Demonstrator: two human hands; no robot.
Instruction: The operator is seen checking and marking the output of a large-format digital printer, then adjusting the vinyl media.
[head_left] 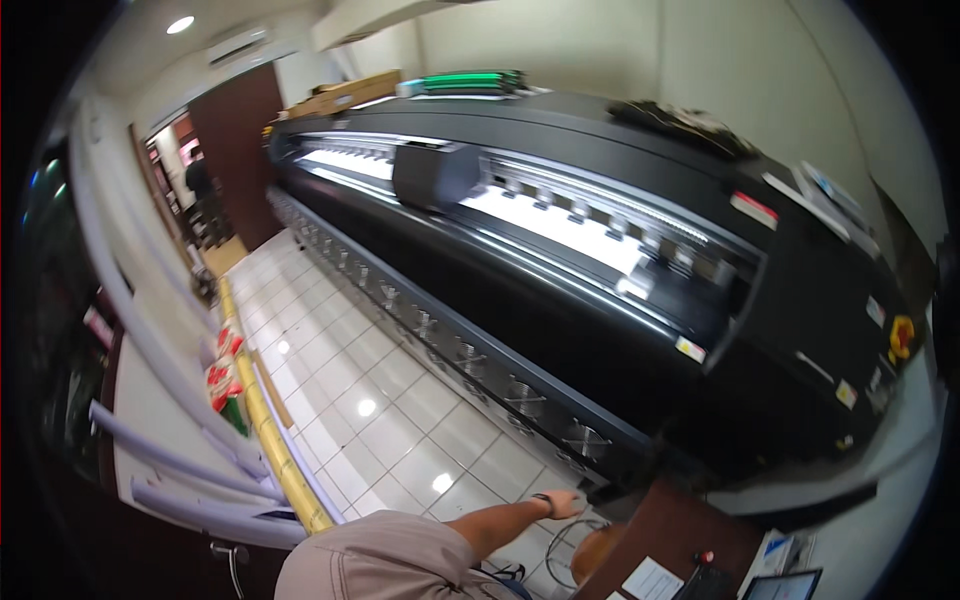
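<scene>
Left hand (565,503), dark band (543,503) at the wrist, is out over the tiled floor (400,420), just beside the near end of the big black wide-format printer (520,285) and the brown desk (650,520). Can't tell if its fingers are spread or pressed together, too small and blurred; no object visible in it. Contact with printer or desk: can't tell. Right hand not identifiable; the rounded brown shape (597,552) by the desk is unclear. Printer sits across mid-view, its slot lit, 1 box-shaped carriage (437,177) partway along, bright white strip (570,232) on both sides of it. Progress, my read: lights on, so the machine looks powered. No print visible on the strip; can't tell media from bare bed. Nothing visibly finished; what's left can't be judged from this 1 view.
</scene>
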